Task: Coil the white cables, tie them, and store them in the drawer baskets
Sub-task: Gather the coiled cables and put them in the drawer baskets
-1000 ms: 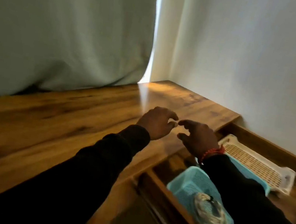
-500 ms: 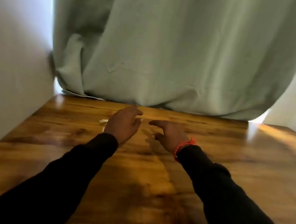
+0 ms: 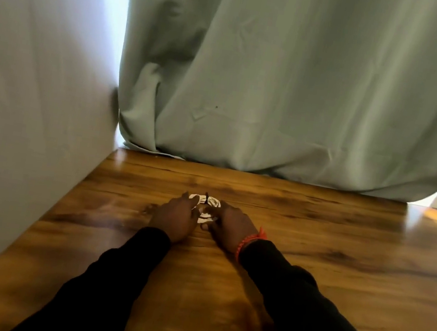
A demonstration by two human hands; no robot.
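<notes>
We see open wooden desk (image 3: 342, 242) from 1 to 5 o'clock of our hands; the wall (image 3: 34, 107) blocks 9 o'clock, the curtain (image 3: 281, 89) 12 o'clock.

No readable text, labels, brands, numbers or signs anywhere in view. Checked each surface: none on white cable coil (image 3: 206, 206), none on wooden worktop (image 3: 342, 242), none on green curtain (image 3: 295, 91), none on wall (image 3: 25, 77) at left, none on black sleeves (image 3: 303, 307), none on red wrist band (image 3: 252, 239).
</notes>
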